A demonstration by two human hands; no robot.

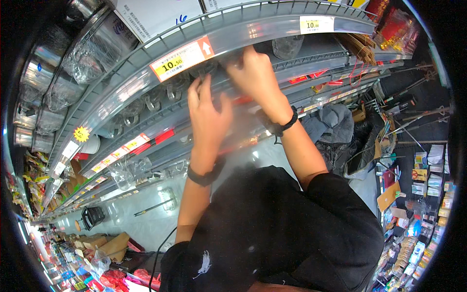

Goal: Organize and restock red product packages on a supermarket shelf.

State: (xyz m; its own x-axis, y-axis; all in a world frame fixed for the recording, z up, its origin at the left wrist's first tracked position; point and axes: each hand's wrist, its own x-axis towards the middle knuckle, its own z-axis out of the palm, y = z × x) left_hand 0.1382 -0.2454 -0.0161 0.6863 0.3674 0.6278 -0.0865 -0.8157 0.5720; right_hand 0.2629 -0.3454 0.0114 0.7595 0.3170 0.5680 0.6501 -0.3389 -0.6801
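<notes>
My left hand [210, 117] is raised in front of a grey store shelf. Its fingers are stretched upward and apart, with the tips by a clear glass mug [204, 69] under the upper shelf's edge. The thumb is smeared by motion. My right hand [257, 73] reaches in beside it, back of the hand showing. Its fingertips are blurred and partly hidden by the shelf lip, so any hold is hidden. More glass mugs [152, 101] with handles stand in a row to the left. Another clear glass vessel [287, 47] stands to the right of my right hand.
The upper shelf's front rail [233, 34] curves above my hands and carries price labels [316, 24]. Lower shelves hold clear-wrapped items [124, 173]. A grey jacket [335, 121] lies at the right. Below is a shiny floor [121, 216] with a black stool-like object [92, 217].
</notes>
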